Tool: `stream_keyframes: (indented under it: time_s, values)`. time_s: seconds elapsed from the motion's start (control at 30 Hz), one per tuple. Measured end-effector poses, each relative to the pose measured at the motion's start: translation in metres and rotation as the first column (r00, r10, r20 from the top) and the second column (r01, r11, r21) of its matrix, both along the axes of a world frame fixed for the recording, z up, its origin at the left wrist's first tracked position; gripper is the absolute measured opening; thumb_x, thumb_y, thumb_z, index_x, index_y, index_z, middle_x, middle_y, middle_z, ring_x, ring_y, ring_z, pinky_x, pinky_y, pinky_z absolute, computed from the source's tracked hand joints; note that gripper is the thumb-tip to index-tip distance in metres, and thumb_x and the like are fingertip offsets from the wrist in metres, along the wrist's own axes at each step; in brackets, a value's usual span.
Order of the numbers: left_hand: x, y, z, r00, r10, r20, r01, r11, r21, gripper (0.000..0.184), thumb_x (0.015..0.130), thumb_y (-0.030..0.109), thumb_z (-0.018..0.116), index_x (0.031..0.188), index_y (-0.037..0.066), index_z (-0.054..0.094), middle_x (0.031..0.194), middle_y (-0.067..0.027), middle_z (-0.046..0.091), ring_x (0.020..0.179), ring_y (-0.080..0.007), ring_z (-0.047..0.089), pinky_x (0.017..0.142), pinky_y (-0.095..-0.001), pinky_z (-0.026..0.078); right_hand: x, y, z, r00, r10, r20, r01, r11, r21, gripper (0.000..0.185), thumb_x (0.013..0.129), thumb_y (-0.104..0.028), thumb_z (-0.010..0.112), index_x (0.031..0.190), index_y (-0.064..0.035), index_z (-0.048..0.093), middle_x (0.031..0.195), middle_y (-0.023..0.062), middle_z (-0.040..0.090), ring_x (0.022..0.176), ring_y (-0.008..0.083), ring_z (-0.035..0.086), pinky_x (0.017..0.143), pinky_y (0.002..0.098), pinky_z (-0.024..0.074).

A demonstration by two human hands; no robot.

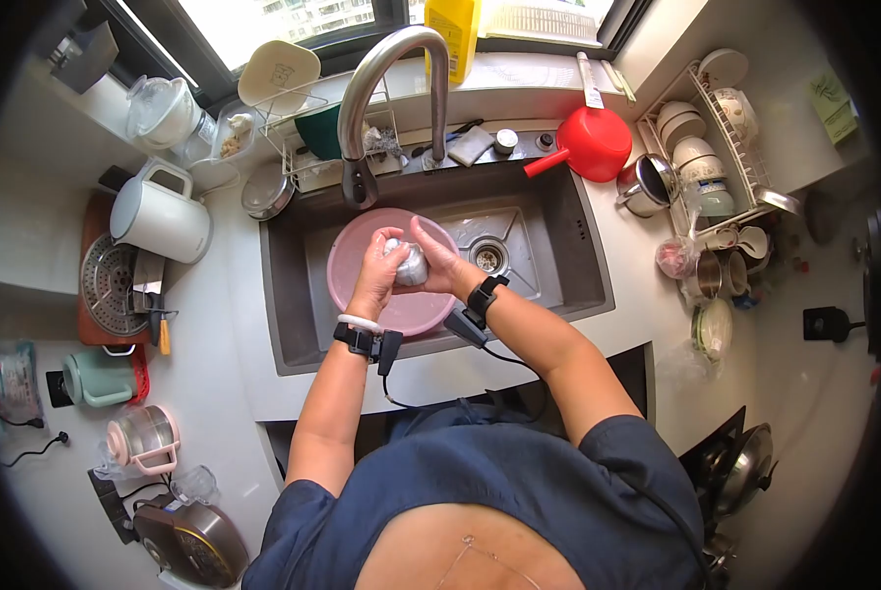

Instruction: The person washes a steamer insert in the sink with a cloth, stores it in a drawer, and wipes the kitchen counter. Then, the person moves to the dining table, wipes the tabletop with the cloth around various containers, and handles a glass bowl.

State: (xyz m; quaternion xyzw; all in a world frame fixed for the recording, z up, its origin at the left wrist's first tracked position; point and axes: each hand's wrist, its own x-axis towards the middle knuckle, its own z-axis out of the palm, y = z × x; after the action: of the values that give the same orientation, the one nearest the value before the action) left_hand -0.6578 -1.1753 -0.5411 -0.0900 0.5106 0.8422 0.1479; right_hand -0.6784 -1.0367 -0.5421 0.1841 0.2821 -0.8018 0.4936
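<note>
Both my hands are together over a pink basin that sits in the dark sink. Between them is a small rounded grey-white thing, shiny as if wet; its kind is not clear. My left hand curls its fingers over the left side of it. My right hand cups it from the right and below, thumb raised. The palms hide part of it. Behind the basin, the grey tap hangs its spout over the sink's back edge.
The drain lies right of the basin. A red ladle-like scoop and a steel pot stand at the back right, near a dish rack. A white kettle stands left. Cables run from my wrist straps.
</note>
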Motion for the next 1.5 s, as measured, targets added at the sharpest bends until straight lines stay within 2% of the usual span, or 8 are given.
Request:
stream_keyframes:
  time_s: [0.17, 0.27, 0.57, 0.9, 1.0, 1.07, 1.13, 1.5]
  values:
    - [-0.002, -0.002, 0.013, 0.976, -0.185, -0.116, 0.161, 0.968, -0.190, 0.018, 0.088, 0.013, 0.057, 0.103, 0.011, 0.049, 0.090, -0.0005, 0.051, 0.081, -0.0090, 0.049, 0.071, -0.0235, 0.045, 0.007, 0.017, 0.009, 0.980, 0.150, -0.134, -0.148, 0.989, 0.026, 0.058, 0.077, -0.048, 0.067, 0.115, -0.0095, 0.049, 0.110, 0.0100, 0.056, 0.102, 0.0254, 0.058, 0.082, 0.0367, 0.0531]
    - [-0.003, -0.004, 0.024, 0.937, -0.336, -0.101, 0.299, 0.915, -0.269, 0.014, 0.089, 0.018, 0.056, 0.101, 0.011, 0.051, 0.084, 0.0013, 0.051, 0.078, -0.0076, 0.047, 0.068, -0.0220, 0.043, 0.003, 0.020, 0.005, 0.897, 0.339, -0.284, -0.354, 0.935, 0.001, 0.041, 0.074, -0.025, 0.076, 0.105, -0.0118, 0.051, 0.092, 0.0032, 0.057, 0.078, 0.0108, 0.056, 0.054, 0.0180, 0.0423]
    - [-0.008, 0.004, 0.015, 0.892, -0.381, -0.242, 0.235, 0.850, -0.471, 0.022, 0.092, 0.025, 0.052, 0.082, 0.006, 0.056, 0.075, 0.0022, 0.053, 0.073, -0.0065, 0.047, 0.065, -0.0239, 0.043, 0.005, 0.014, 0.024, 0.853, 0.449, -0.265, -0.382, 0.885, 0.267, 0.017, 0.067, -0.003, 0.070, 0.076, -0.0072, 0.056, 0.064, 0.0027, 0.053, 0.046, 0.0068, 0.041, 0.040, 0.0191, 0.0281]
    - [-0.007, 0.011, 0.015, 0.932, -0.232, -0.278, -0.003, 0.762, -0.648, 0.036, 0.093, 0.030, 0.049, 0.072, 0.002, 0.055, 0.060, -0.0043, 0.051, 0.059, -0.0123, 0.046, 0.056, -0.0308, 0.041, 0.014, -0.013, 0.033, 0.742, 0.558, -0.372, -0.132, 0.665, 0.735, 0.021, 0.061, -0.010, 0.074, 0.072, -0.0060, 0.056, 0.058, 0.0028, 0.052, 0.048, 0.0088, 0.047, 0.037, 0.0220, 0.0333]
    - [-0.006, 0.012, 0.011, 0.932, -0.182, -0.312, -0.093, 0.713, -0.695, 0.039, 0.093, 0.031, 0.048, 0.069, 0.000, 0.055, 0.057, -0.0111, 0.051, 0.055, -0.0199, 0.047, 0.054, -0.0351, 0.040, 0.017, -0.020, -0.006, 0.620, 0.677, -0.396, -0.047, 0.535, 0.843, 0.024, 0.064, -0.020, 0.074, 0.075, -0.0050, 0.058, 0.063, 0.0082, 0.059, 0.052, 0.0180, 0.056, 0.044, 0.0300, 0.0428]
    - [-0.007, 0.013, 0.006, 0.926, -0.171, -0.337, -0.141, 0.671, -0.728, 0.041, 0.093, 0.031, 0.047, 0.068, -0.001, 0.055, 0.057, -0.0154, 0.052, 0.053, -0.0253, 0.050, 0.054, -0.0379, 0.041, 0.018, -0.022, -0.042, 0.110, 0.768, -0.631, 0.353, 0.563, 0.747, 0.026, 0.070, -0.026, 0.070, 0.083, -0.0059, 0.061, 0.074, 0.0153, 0.065, 0.068, 0.0308, 0.063, 0.060, 0.0389, 0.0487]
    - [-0.007, 0.014, 0.000, 0.932, -0.154, -0.329, -0.185, 0.578, -0.794, 0.041, 0.091, 0.030, 0.044, 0.070, -0.001, 0.058, 0.070, -0.0247, 0.058, 0.067, -0.0429, 0.056, 0.061, -0.0467, 0.043, 0.021, -0.026, -0.029, 0.143, 0.762, -0.631, 0.375, 0.549, 0.747, 0.025, 0.071, -0.027, 0.067, 0.085, -0.0071, 0.062, 0.079, 0.0174, 0.065, 0.075, 0.0346, 0.062, 0.067, 0.0404, 0.0482]
    - [-0.007, 0.012, -0.029, 0.959, -0.023, -0.281, -0.205, 0.628, -0.751, 0.037, 0.089, 0.026, 0.044, 0.069, -0.001, 0.060, 0.068, -0.0221, 0.060, 0.066, -0.0399, 0.059, 0.061, -0.0461, 0.044, 0.026, -0.036, -0.025, 0.161, 0.769, -0.619, 0.479, 0.487, 0.730, 0.019, 0.072, -0.021, 0.065, 0.084, -0.0060, 0.062, 0.084, 0.0194, 0.064, 0.083, 0.0378, 0.061, 0.070, 0.0431, 0.0480]
